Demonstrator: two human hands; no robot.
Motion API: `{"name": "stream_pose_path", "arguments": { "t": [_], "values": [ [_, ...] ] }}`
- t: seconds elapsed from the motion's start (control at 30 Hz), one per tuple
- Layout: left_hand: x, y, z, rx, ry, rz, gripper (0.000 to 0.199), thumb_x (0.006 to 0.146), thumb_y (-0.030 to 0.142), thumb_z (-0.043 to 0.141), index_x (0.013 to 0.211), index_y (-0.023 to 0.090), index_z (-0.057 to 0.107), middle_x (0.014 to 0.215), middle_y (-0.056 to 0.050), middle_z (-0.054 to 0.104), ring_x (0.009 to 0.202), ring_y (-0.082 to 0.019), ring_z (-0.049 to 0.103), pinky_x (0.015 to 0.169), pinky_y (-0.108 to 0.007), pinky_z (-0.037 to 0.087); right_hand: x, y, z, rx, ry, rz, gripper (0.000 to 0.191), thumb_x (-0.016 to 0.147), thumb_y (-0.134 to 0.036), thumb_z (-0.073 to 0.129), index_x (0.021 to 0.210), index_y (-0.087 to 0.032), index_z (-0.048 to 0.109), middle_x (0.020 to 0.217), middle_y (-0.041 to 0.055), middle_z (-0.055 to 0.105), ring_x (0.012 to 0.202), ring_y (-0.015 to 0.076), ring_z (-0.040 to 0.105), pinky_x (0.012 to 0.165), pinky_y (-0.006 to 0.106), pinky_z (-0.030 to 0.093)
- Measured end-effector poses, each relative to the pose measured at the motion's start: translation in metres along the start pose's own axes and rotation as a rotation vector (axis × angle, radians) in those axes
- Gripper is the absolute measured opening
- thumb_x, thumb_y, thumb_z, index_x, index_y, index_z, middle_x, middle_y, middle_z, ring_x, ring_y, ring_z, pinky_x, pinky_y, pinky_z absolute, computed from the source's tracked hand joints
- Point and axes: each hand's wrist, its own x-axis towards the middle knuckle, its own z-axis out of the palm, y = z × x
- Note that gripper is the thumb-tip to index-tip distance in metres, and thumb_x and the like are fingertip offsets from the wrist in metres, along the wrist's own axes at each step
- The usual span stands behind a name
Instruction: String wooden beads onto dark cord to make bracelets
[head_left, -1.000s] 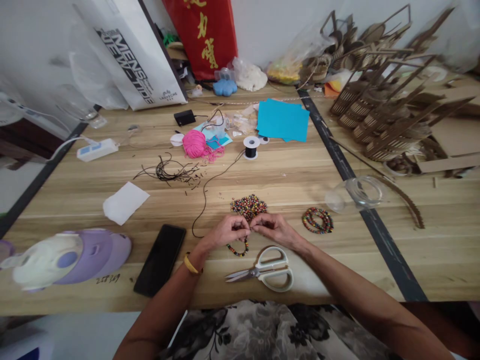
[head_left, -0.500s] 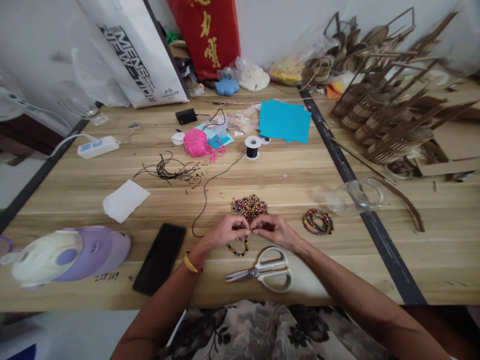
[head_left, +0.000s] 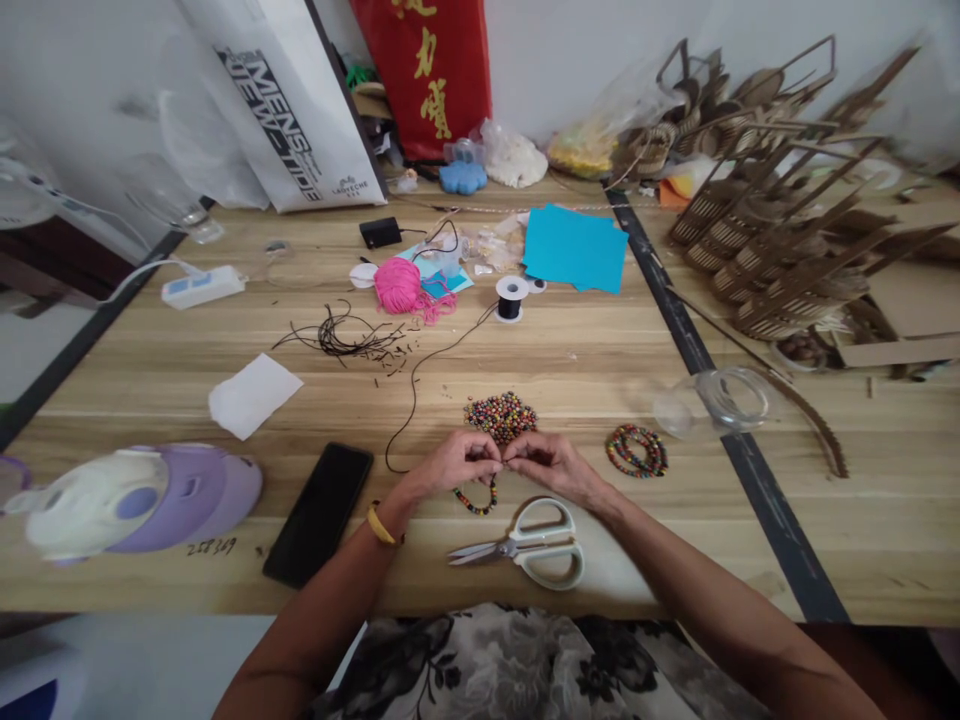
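Note:
My left hand (head_left: 466, 460) is closed in a pinch on the black cord (head_left: 412, 397). Below its fingers hangs a short string of multicoloured beads (head_left: 477, 508) in a curve. My right hand (head_left: 553, 466) meets it fingertip to fingertip, thumb and forefinger pressed together; what they pinch is too small to make out. Just beyond both hands lies a heap of loose small beads (head_left: 501, 412). The cord runs back to a white spool (head_left: 510, 300) wound with black. White-handled scissors (head_left: 525, 546) lie partly open close to my body, and a coil of strung beads (head_left: 636, 451) rests to the right.
A black phone (head_left: 319, 513) and a purple-and-white bottle (head_left: 150, 500) are on the left. Behind them are a white paper piece (head_left: 256, 396) and black cord scraps (head_left: 345, 335). Pink yarn (head_left: 398, 285) and blue sheets (head_left: 576, 247) sit farther back. Clear tape rolls (head_left: 731, 398) and woven baskets (head_left: 772, 240) stand right.
The camera view has shifted slightly. Both hands stay pinched together at the same spot, with the bead string hanging as before.

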Motion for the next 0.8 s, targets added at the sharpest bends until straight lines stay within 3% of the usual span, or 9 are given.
{"name": "stream_pose_path", "arguments": {
  "t": [0.5, 0.8],
  "values": [
    [-0.0005, -0.001, -0.0009, -0.013, -0.009, 0.063, 0.012, 0.074, 0.022, 0.064, 0.076, 0.011, 0.058, 0.064, 0.0, 0.059, 0.059, -0.01, 0.054, 0.058, -0.02, 0.043, -0.0035, -0.0041, 0.0016, -0.392, -0.053, -0.256, 0.018, 0.097, -0.026, 0.041, 0.093, -0.018, 0.056, 0.083, 0.0064, 0.06, 0.076, 0.0156, 0.056, 0.07, 0.026, 0.045],
    [-0.0016, 0.0017, -0.0033, -0.004, -0.003, 0.091, 0.014, 0.071, 0.019, 0.066, 0.082, 0.012, 0.06, 0.069, 0.001, 0.059, 0.063, -0.009, 0.052, 0.06, -0.019, 0.042, -0.0039, -0.0069, 0.0027, -0.426, -0.046, -0.339, 0.015, 0.097, -0.022, 0.039, 0.097, -0.019, 0.053, 0.089, 0.0084, 0.057, 0.083, 0.018, 0.055, 0.074, 0.03, 0.046]
  ]
}}
